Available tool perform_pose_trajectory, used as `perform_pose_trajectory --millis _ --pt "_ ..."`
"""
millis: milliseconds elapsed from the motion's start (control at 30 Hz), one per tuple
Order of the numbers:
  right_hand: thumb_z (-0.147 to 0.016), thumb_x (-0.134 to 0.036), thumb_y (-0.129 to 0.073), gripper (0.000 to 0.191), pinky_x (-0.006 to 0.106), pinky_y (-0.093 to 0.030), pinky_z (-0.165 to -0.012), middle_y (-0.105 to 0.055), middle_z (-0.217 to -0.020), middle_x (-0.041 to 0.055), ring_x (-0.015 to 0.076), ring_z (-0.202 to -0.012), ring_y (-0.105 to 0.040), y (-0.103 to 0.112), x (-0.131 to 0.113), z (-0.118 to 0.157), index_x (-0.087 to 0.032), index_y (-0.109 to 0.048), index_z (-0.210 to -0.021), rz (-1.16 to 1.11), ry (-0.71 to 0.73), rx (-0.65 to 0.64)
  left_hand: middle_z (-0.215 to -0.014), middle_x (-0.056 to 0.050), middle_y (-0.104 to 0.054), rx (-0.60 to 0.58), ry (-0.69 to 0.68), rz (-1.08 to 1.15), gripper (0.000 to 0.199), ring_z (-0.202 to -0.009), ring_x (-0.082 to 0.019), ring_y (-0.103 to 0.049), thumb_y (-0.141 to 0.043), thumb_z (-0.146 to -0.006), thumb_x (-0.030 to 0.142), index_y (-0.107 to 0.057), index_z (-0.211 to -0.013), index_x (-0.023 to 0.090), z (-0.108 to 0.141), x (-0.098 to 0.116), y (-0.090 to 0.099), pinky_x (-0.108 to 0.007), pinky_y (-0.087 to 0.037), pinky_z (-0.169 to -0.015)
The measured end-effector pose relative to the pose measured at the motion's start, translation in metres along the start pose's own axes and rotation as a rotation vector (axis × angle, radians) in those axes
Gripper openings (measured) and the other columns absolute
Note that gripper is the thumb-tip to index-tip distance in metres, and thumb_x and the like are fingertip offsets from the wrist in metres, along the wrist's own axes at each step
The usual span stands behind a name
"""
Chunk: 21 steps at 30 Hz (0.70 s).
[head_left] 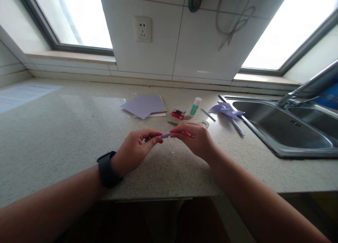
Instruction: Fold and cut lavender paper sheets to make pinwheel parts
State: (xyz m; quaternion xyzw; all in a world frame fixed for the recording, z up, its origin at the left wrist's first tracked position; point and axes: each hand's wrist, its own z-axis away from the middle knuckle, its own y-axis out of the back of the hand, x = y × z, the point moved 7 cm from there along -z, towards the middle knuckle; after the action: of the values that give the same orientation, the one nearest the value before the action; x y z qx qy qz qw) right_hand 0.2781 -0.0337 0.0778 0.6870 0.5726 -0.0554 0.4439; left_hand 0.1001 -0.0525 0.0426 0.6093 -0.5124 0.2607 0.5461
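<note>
Above the counter, my left hand (139,148) and my right hand (194,139) pinch a small strip of lilac paper (166,135) between them, thumbs against fingers. It looks folded or rolled, and its ends are hidden in my fingers. A small dark tip, which I cannot make out, shows beside my left fingers. Just behind my right hand lie scissors; a blade (172,123) pokes out on one side and a bit of red handle (187,133) shows on the other. A clear tape roll (204,124) is partly covered by the same hand.
Lilac paper sheets (145,105) lie in a stack. Right of them are a red box (179,113), an upright glue stick (195,106), a thin green stick (208,114) and a lilac paper pinwheel (226,110) against the sink (280,152). A printed sheet (26,93) is far left.
</note>
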Motion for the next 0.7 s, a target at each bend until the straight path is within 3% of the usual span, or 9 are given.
perform_pose_trajectory --millis 433,700 --pt "-0.085 -0.031 -0.075 0.015 0.028 -0.048 -0.065 -0.073 -0.08 0.0014 0.013 -0.069 -0.064 0.0022 0.0029 -0.0008 -0.021 -0.074 -0.096 -0.008 -0.012 0.02 -0.088 -0.003 -0.077 -0.004 0.018 0.035 0.019 -0.082 -0.019 -0.069 -0.065 -0.091 0.033 -0.076 -0.101 0.021 -0.0016 -0.0036 0.0001 -0.03 -0.052 -0.075" --pt "-0.085 -0.029 -0.076 0.007 0.027 -0.046 -0.061 -0.071 -0.072 -0.0005 0.0118 -0.062 -0.06 0.0024 0.0076 -0.002 -0.022 -0.076 -0.086 0.029 -0.034 0.054 -0.088 -0.004 -0.078 0.004 -0.012 0.006 0.019 -0.082 -0.02 -0.07 -0.064 -0.091 0.03 -0.076 -0.101 0.019 -0.0013 0.0007 0.0003 -0.031 -0.055 -0.074"
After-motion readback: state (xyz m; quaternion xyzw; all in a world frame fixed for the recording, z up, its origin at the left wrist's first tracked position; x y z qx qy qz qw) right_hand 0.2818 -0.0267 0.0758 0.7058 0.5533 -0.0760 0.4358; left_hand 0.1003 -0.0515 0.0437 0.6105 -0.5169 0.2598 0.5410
